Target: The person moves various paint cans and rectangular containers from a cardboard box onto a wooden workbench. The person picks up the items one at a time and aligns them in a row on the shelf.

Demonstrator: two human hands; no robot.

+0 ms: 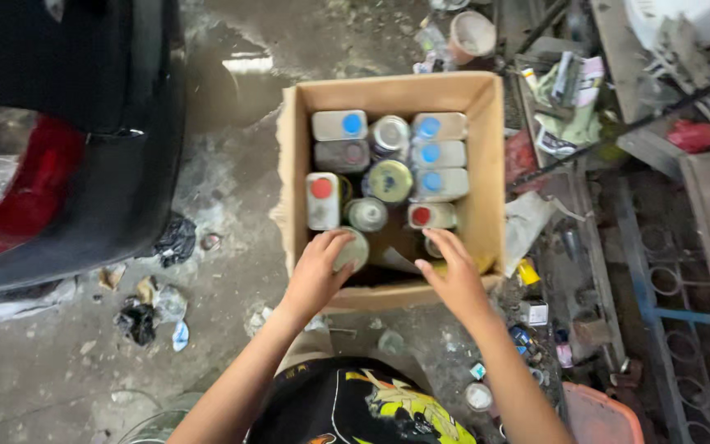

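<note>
Head view, looking straight down. My left hand [320,267] rests over the near-left corner of an open cardboard box [486,164], fingers curled on a pale green round-topped can [353,249] that lies at 1 o'clock from the palm; the fingertips touch its rim, so I read this hand as closing on the can, not yet lifting it. My right hand [452,275] reaches in at the near-right side, fingers spread narrow and flat, thumb apart, holding nothing; the nearest item, a small container with a red cap [431,215], sits at 12 o'clock, just beyond the fingertips.

The can is short, cylindrical, dusty, with a light lid. The box stands on a stained concrete floor [232,189] and is packed with paint containers: 3 pale rectangular tins with blue round caps [437,154] stacked at the far right, 1 more blue-capped tin [340,125] at the far left, a white tin with a red cap [322,200] at 11 o'clock from my left hand, and round metal cans [389,181] in the middle column.

At 9 o'clock from the box, a dark car with a red tail lamp [18,177]. At 3 o'clock, cluttered shelving with rags and small packages [569,99].
</note>
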